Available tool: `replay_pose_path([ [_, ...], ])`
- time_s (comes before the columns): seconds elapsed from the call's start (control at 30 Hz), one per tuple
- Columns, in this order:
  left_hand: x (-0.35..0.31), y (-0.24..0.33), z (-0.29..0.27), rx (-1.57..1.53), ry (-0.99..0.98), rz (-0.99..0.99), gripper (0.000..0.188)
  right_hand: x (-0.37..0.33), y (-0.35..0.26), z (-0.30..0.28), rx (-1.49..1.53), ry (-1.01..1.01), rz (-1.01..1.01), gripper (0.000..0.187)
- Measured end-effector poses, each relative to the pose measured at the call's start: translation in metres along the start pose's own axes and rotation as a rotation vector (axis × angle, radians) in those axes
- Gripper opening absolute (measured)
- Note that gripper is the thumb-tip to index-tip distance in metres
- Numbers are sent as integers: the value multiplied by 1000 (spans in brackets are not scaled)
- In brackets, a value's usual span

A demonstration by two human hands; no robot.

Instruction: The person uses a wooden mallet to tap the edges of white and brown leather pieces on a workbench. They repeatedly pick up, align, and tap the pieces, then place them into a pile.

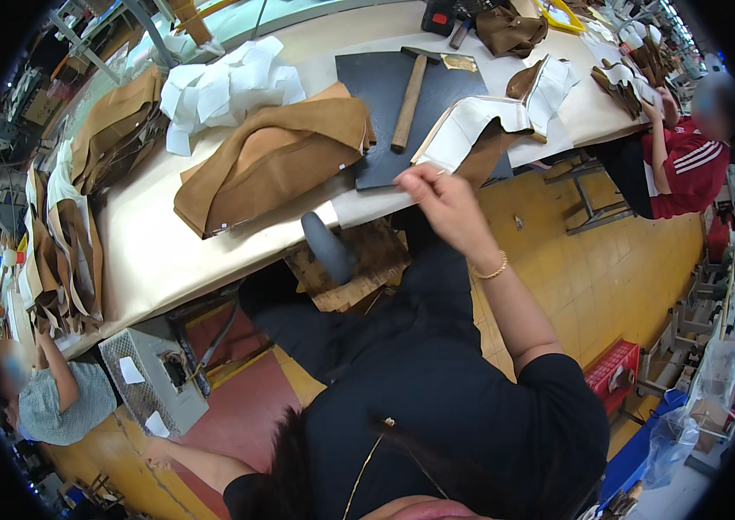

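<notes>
My right hand (447, 206), with a bracelet on its wrist, is at the front edge of the table. Its thumb and fingers are closed on the near corner of a brown leather piece with white backing (474, 124). That piece lies partly on a dark board (374, 91) and bends back to the right. A hammer (411, 100) with a wooden handle rests on the board, just left of the piece. Low at the left, my left hand (159, 451) hangs away from the table, near a grey metal box (149, 381); its fingers are too small and blurred to make out.
Folded brown leather (276, 160) and crumpled white sheets (229, 87) lie on the table (146, 251) to the left. A dark grey rounded object (328, 247) stands at its front edge. One co-worker (679, 160) sits at right, another (68, 394) at left. A red crate (613, 374) stands on the floor.
</notes>
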State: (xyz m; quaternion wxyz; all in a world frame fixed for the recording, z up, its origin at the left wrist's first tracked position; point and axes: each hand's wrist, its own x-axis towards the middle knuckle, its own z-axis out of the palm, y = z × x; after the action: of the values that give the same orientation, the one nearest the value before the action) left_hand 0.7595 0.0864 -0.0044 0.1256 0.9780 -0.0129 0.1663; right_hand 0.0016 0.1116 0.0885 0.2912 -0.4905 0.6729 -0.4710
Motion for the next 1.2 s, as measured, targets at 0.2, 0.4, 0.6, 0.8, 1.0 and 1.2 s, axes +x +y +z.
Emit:
replay_pose_path([
  [0.2, -87, 91, -71, -691, 198, 743, 57, 64, 106, -156, -738, 747, 37, 29],
  [0.4, -401, 141, -178, -1180, -444, 1562, 62, 112, 186, -211, -787, 529, 560, 66],
  [0.6, -578, 154, -248, -1430, -1133, 1745, 59, 128, 102, -219, -645, 541, 109, 44],
  [0.8, -688, 159, -246, -1185, -2315, 1247, 63, 91, -62, -221, -397, 578, -282, 44],
  [1.0, -686, 115, -255, -605, -2954, 907, 31, 114, -81, -246, -429, 606, -409, 42],
  [1.2, -625, 168, -261, -909, -2679, 745, 13, 136, -17, -285, -273, 618, -188, 42],
])
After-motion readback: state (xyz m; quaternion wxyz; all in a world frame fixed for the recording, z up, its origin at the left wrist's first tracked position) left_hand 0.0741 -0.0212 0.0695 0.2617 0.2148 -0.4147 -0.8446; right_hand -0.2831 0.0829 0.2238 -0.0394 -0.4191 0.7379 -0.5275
